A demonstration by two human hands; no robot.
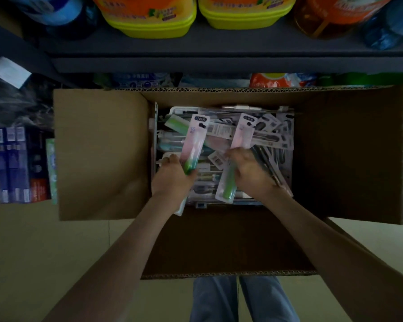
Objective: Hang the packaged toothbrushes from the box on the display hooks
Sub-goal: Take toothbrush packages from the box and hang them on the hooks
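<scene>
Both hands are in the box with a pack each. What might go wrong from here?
The right hand grips its pink-carded pack mid-length over the loose pile in the box; lifting may snag and drag neighbouring packs out. The left hand holds a second pack too, so neither hand is free to steady a card on a hook (none in view); one could drop.

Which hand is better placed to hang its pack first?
Left, probably: the left hand holds the left pack by its lower half, hole end free. The right hand pinches the right pack midway.
</scene>
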